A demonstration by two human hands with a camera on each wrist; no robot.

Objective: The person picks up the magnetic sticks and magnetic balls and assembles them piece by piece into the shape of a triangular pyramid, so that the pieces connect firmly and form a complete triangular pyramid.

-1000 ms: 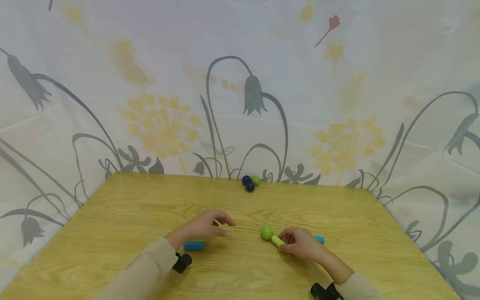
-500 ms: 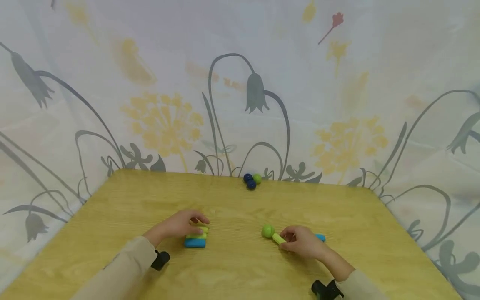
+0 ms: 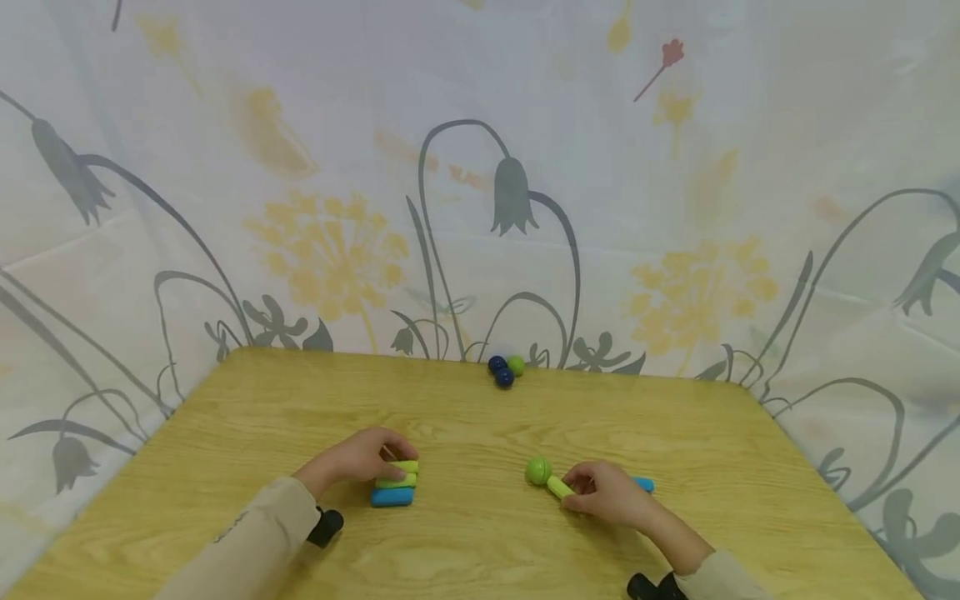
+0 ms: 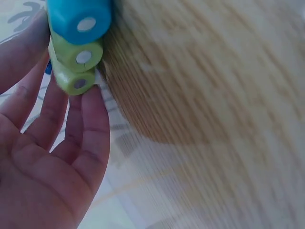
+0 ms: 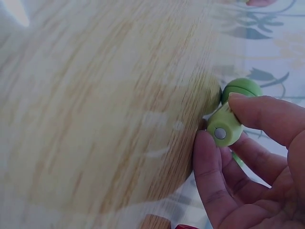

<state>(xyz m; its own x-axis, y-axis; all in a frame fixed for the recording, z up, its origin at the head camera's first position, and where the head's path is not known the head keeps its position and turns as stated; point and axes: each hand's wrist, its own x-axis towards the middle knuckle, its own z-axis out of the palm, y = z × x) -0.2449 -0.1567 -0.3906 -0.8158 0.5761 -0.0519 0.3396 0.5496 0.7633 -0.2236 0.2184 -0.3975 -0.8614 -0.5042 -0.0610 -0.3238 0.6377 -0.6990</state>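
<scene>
the left hand's fingers (image 4: 90,114) now pinch a stack of three short rods (image 3: 394,482), two green over one blue; a second ago they hovered spread and empty beside the lone blue rod, so the green pair has just been gathered onto it. the left hand (image 3: 360,457) lies low on the surface (image 3: 465,542), wrist drawn back. the right hand (image 3: 606,496) has hardly moved: its fingers (image 5: 267,112) curl round a green rod (image 3: 558,487) tipped with a green ball (image 3: 537,471).
</scene>
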